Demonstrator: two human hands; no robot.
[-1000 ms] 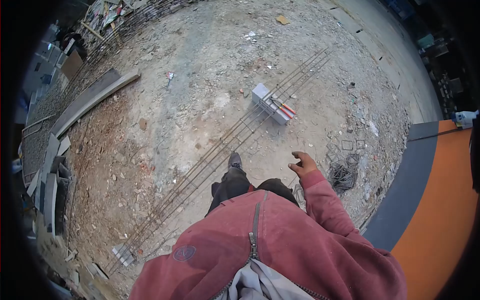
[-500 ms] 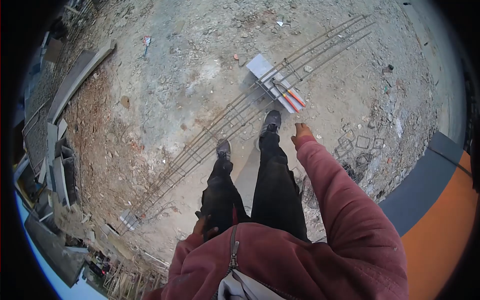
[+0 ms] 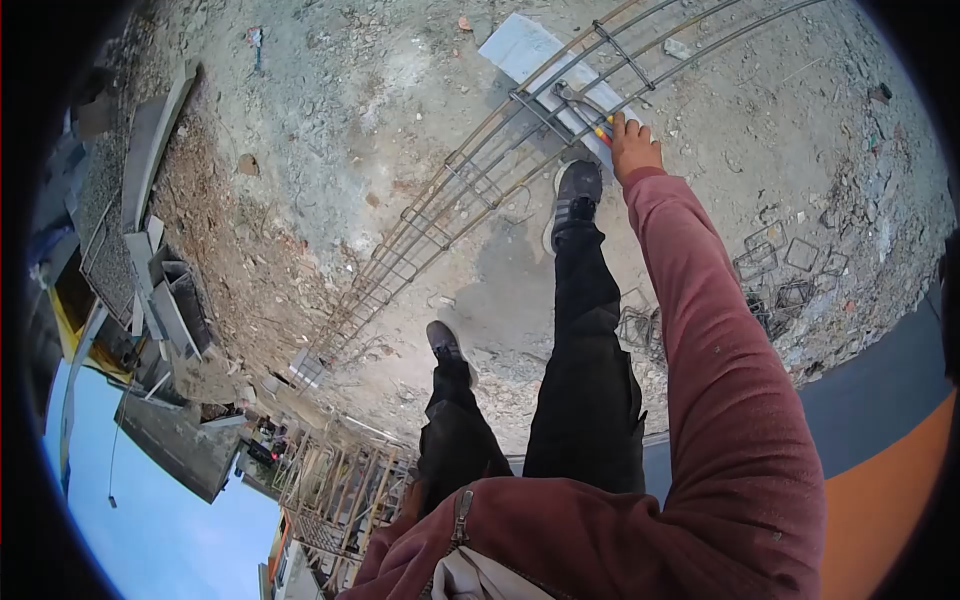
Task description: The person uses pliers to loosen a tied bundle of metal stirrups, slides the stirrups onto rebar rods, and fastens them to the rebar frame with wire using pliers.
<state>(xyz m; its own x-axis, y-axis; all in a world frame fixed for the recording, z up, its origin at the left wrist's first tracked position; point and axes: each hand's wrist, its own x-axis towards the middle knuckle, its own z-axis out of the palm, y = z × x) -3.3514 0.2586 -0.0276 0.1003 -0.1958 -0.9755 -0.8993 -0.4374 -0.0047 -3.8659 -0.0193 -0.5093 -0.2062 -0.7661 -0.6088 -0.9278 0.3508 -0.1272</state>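
Note:
My right hand (image 3: 637, 150) reaches down to the handles of a pair of pincers (image 3: 601, 131) with orange and yellow grips. Its fingers are apart and partly cover the handles; a firm hold does not show. The pincers lie on a pale board (image 3: 525, 50), beneath and beside a long rebar cage (image 3: 470, 172) of thin rods tied with square stirrups. My left hand (image 3: 412, 500) barely shows beside my left thigh, its fingers hidden.
Loose square stirrups (image 3: 800, 254) lie on the rubble ground to the right. The cage's far end rests on a small block (image 3: 308, 368) at lower left. Planks (image 3: 160, 140) lean along the left, and a grey and orange surface (image 3: 890, 500) borders the lower right.
My right hand has moved forward from beside my foot to the pincers' handles. The view has shifted nearer to the board, and my left hand has become mostly hidden.

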